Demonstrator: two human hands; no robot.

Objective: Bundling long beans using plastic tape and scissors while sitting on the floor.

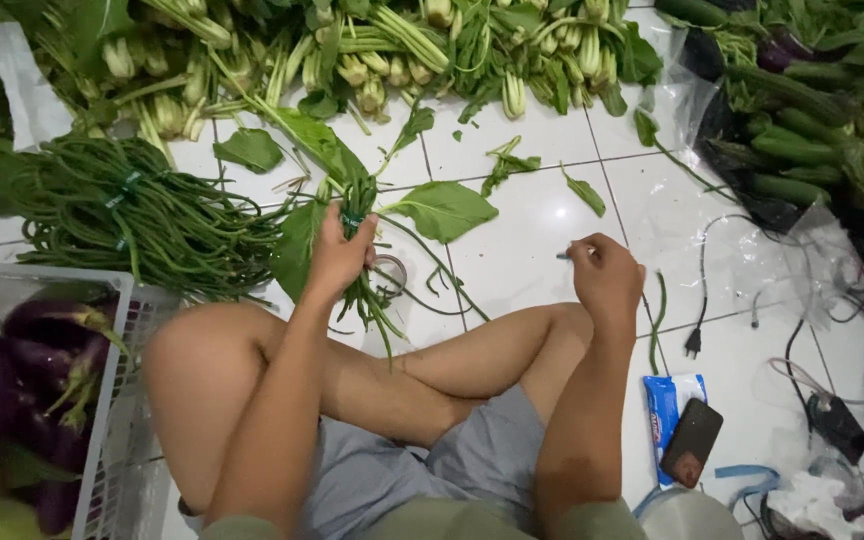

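Head view, looking down at a person sitting cross-legged on a white tiled floor [512, 240]. Left hand [340, 252] grasps a bunch of leafy greens [357, 215] around the stems, fingers wrapped tight. Bunch: thin green stalks, broad leaves spreading near the top and sides, a dark green band just above the fist, thin ends hanging below the hand near the knee. Long axis near vertical in frame, leafy end pointing away from the person, slightly tilted. Right hand [604, 275] is clenched, pinching a small thin strip [564, 256] at the fingertips, well apart from the bunch. Roll of tape [388, 272] on the floor just beside the left hand. Long beans [142, 215] bundled to the left, basket [112, 440] with eggplants [22, 380] at lower left, phone [692, 440] by the right knee.
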